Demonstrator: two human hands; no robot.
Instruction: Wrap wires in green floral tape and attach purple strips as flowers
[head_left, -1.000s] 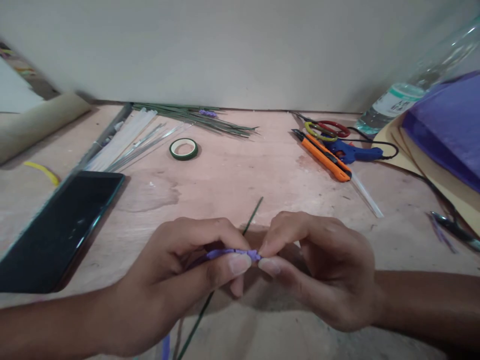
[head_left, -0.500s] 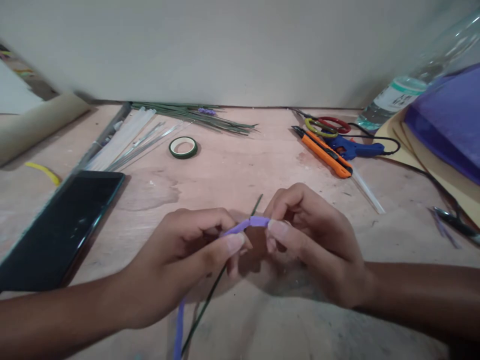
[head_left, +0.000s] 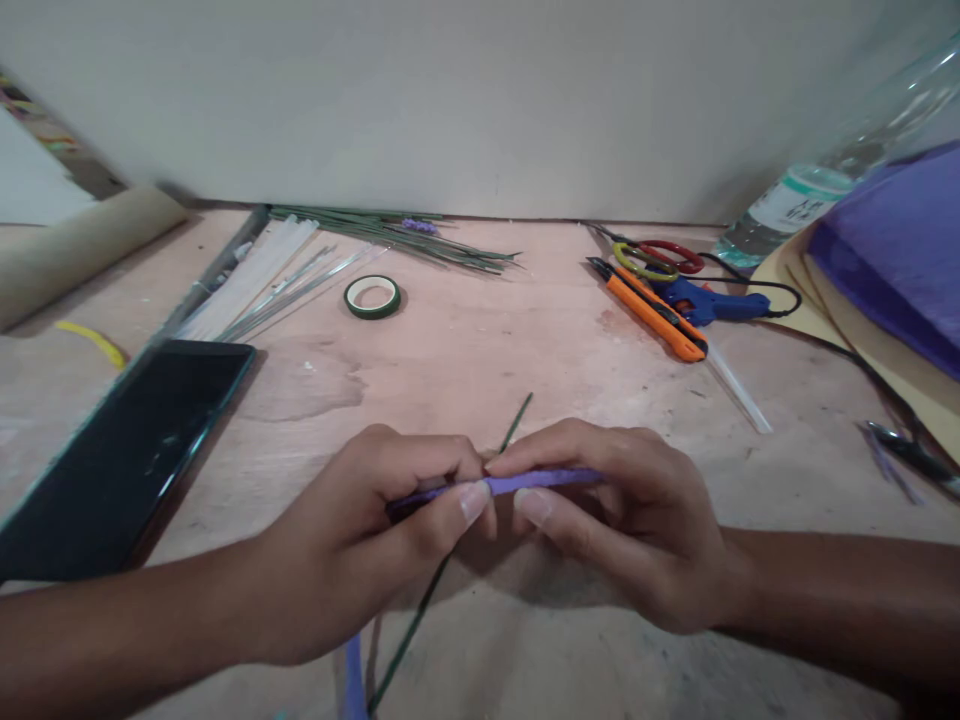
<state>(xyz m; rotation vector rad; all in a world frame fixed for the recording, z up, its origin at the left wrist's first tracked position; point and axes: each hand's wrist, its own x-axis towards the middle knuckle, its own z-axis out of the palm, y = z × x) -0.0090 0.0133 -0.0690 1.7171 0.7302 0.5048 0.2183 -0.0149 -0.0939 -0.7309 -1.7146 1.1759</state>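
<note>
A narrow purple strip [head_left: 517,482], perhaps foam or felt, stretches nearly level between my hands above the table. My left hand [head_left: 367,530] pinches it between thumb and bent forefinger. From the other side, my right hand [head_left: 645,530] has its thumb below the strip and its forefinger along the upper edge, the fingertips close to my left hand. A thin dark green stem [head_left: 412,630] runs slantwise behind my left fingers, its tip showing beyond the hands. Another length of purple strip [head_left: 355,675] hangs below my left wrist; whether it joins the held one is hidden.
A black phone [head_left: 135,450] lies left. Green tape [head_left: 373,297], green stems [head_left: 390,235] and clear sticks [head_left: 255,270] sit toward the back. An orange cutter [head_left: 652,310], scissors [head_left: 660,258], blue glue gun [head_left: 712,300] and bottle [head_left: 795,210] are at right.
My right hand has shifted slightly down and inward, its forefinger now straightened along the strip. The strip lies straighter, with more of it showing on the right. My left hand keeps its pinch.
</note>
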